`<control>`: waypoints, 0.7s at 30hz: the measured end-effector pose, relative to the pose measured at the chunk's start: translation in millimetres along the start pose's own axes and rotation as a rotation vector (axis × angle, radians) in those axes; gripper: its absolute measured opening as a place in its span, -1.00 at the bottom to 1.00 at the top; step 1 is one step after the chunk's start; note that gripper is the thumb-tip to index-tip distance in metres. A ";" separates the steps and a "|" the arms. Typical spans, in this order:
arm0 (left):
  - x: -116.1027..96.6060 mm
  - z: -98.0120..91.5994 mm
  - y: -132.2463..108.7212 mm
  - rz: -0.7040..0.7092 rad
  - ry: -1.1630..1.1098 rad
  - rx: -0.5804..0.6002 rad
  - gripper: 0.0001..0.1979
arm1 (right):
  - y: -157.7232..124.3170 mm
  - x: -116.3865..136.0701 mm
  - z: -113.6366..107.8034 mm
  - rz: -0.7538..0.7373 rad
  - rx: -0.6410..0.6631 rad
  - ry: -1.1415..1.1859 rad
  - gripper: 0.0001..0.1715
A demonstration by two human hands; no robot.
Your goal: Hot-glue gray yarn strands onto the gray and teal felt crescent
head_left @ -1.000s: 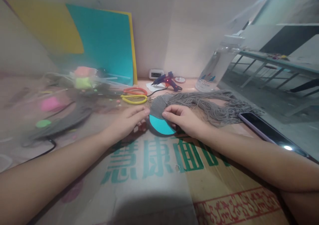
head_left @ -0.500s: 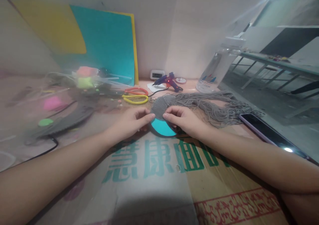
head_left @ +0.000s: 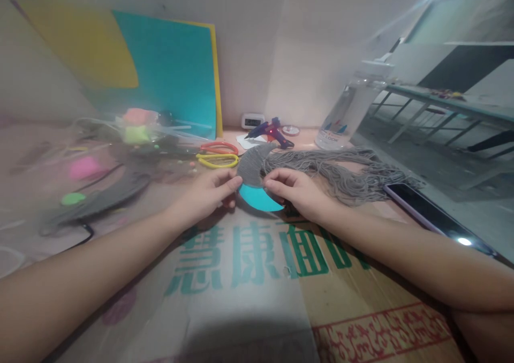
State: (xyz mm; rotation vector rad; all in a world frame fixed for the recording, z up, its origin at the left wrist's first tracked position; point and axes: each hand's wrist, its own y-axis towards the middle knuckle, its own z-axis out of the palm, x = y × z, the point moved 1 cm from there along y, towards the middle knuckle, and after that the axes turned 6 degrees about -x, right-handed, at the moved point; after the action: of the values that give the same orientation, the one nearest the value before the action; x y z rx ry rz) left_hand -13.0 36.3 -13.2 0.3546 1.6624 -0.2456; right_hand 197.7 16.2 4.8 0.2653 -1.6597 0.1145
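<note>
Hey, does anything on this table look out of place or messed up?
No clear damage stands out, though the left side is hazy. The phone looks precarious: it lies slanted at the tabletop's right edge, perhaps slightly over it. Nearby, gray yarn sprawls in loose, untidy strands.

Bare forearms [head_left: 108,258] slant inward, the left hand [head_left: 217,190] and right hand [head_left: 296,190] near each other, both pinching.

Scissors [head_left: 219,165] left of the yarn [head_left: 345,183], phone [head_left: 436,216] to its right, bottle [head_left: 343,114] behind.
</note>
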 end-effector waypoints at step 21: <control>-5.3 6.2 -2.7 0.014 0.126 0.033 -0.71 | -4.6 5.1 3.0 0.041 0.016 -0.158 -0.68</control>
State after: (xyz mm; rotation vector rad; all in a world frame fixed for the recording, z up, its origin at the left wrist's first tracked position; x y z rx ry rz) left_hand -7.8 31.1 -8.9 0.4131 1.7806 -0.2449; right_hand 195.4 10.5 9.2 0.2579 -1.8220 0.1400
